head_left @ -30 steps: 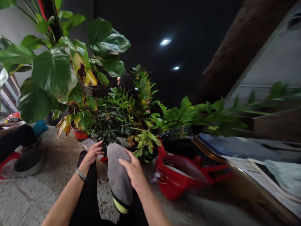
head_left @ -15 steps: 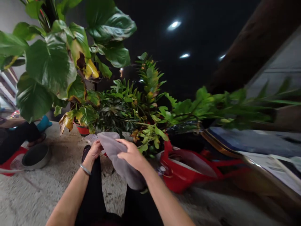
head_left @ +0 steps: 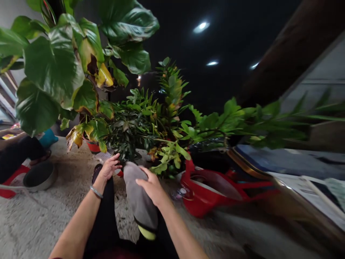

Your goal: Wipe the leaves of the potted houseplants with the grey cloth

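A soft grey fabric piece (head_left: 140,194), rounded at its far end, lies over my right thigh. Its near end has a dark edge and a yellow-green patch; I cannot tell exactly what kind of item it is. My right hand (head_left: 152,187) grips it from the right side, thumb on top and fingers around the far part. To the left of it, my left hand (head_left: 109,168) is raised with fingers apart, holding nothing. A bracelet (head_left: 96,191) circles my left wrist.
Potted plants (head_left: 151,118) stand close in front. A red bag (head_left: 207,194) sits to my right, beside a table (head_left: 304,180) with papers. On the left are a grey bowl (head_left: 40,177) and another person's leg (head_left: 21,151). Rough concrete floor (head_left: 67,216) lies below.
My left hand has let go of the grey fabric and opened to its left. The fabric has turned more upright, and its yellow-green end has come into clear view.
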`<state>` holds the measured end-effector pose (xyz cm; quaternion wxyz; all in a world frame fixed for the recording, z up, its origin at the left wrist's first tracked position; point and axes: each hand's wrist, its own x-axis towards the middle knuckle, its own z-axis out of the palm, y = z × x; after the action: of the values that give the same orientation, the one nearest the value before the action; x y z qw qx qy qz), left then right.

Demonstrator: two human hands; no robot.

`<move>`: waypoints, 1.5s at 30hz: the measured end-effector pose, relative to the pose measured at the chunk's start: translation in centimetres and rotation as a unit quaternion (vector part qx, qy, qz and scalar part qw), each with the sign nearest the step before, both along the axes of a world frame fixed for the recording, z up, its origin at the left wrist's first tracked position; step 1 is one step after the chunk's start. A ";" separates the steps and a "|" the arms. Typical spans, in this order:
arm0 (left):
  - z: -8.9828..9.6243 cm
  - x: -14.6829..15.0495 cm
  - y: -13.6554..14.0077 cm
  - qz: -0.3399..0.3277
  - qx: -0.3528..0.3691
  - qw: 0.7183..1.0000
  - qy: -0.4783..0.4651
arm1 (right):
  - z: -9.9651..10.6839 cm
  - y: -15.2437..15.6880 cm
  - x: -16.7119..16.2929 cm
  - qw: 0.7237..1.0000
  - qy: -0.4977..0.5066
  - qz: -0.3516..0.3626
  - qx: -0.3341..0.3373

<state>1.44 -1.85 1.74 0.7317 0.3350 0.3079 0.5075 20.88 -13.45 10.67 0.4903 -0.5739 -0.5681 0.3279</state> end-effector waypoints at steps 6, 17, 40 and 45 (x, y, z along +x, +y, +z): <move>-0.3 0.0 0.3 -0.030 0.011 0.999 0.010 | 10.4 0.8 0.6 0.992 0.068 -0.050 0.091; -0.7 1.2 0.2 -0.001 0.000 1.000 0.026 | 4.7 1.0 -0.8 0.991 -0.030 0.123 -0.033; 0.2 0.0 0.2 -0.017 0.002 1.000 0.017 | 9.2 2.4 3.0 0.963 0.148 -0.165 0.152; 0.1 0.0 0.3 -0.014 0.002 1.000 0.022 | 5.8 7.6 0.8 0.971 0.152 -0.185 0.003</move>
<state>1.46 -1.58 1.88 0.7310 0.3516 0.3187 0.4903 21.70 -5.87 16.48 0.6246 -0.6111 -0.3715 0.3136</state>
